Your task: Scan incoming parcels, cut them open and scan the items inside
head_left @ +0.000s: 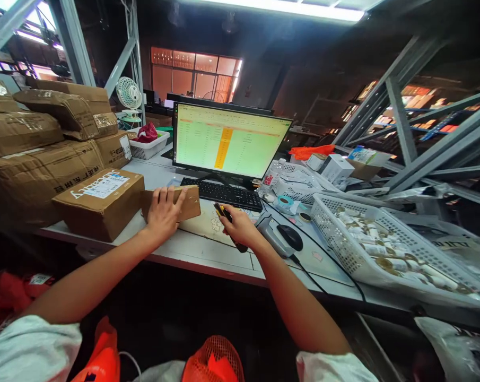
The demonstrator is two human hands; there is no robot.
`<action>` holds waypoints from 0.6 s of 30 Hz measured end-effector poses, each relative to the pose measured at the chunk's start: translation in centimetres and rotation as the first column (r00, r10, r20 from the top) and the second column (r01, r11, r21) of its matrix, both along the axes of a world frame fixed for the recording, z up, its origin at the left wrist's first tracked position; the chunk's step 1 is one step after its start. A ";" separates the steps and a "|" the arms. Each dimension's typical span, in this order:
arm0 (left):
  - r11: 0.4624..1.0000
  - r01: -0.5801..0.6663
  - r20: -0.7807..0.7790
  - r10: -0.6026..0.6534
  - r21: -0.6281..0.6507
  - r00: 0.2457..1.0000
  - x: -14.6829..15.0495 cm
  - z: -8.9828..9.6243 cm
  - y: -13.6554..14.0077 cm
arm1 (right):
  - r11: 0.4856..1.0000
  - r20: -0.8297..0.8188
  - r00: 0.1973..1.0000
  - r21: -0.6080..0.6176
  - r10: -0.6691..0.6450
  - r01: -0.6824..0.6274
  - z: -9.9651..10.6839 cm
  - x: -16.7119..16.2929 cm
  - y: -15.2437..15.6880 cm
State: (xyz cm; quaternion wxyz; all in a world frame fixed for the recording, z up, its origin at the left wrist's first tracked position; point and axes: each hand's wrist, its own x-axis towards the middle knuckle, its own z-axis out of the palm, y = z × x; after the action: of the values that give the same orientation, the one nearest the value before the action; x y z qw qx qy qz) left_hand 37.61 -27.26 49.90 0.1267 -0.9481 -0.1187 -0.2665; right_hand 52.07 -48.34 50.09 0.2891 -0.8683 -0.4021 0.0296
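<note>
My left hand (164, 213) is on a small brown cardboard box (191, 202), fingers spread across its near face and gripping it. The box stands near the desk's front edge, in front of the keyboard (224, 196). In my right hand (240, 227) is a utility knife (220, 210) with a black and yellow body, its tip pointing up and left towards the box. The fingers are wrapped round the handle, and the knife is apart from the box. Whether its blade is out is too small to tell.
A larger labelled carton (104, 196) sits left of my left hand, with stacked cartons (44, 159) behind. A monitor (227, 140) stands at the back. Right of my right hand lie a scanner (275, 236), a black mouse (289, 237), cables and a white basket (335, 239) of small rolls.
</note>
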 end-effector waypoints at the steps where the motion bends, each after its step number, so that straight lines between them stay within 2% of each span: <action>1: 1.000 -0.006 -0.027 0.007 0.015 1.000 0.1 -0.1 -0.5 | 1.000 0.089 0.996 -0.017 0.010 -0.008 0.3 -0.5 0.9; 4: 0.999 -0.014 -0.048 0.016 0.032 0.999 0.2 -0.4 -1.3 | 0.995 0.244 0.970 -0.098 -0.004 0.029 1.2 -1.7 3.6; 9: 1.000 -0.007 -0.012 0.008 0.002 1.000 0.0 -0.7 -1.0 | 0.962 0.292 0.953 -0.226 -0.081 0.151 1.9 -2.7 6.5; 15: 0.998 0.039 0.016 -0.038 -0.051 0.999 -0.2 -1.0 -0.6 | 0.934 0.283 0.954 -0.301 -0.102 0.190 0.3 -4.6 6.3; 18: 0.994 0.002 0.091 0.009 -0.113 0.996 -0.7 -0.4 0.0 | 0.933 0.219 0.975 -0.341 -0.038 0.113 -0.9 -5.1 4.9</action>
State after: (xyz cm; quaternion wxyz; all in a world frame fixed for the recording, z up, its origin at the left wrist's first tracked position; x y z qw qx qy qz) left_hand 36.90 -27.22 49.50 0.0676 -0.9404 -0.1410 -0.3021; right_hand 47.01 -43.46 49.19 0.0866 -0.9191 -0.3844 -0.0015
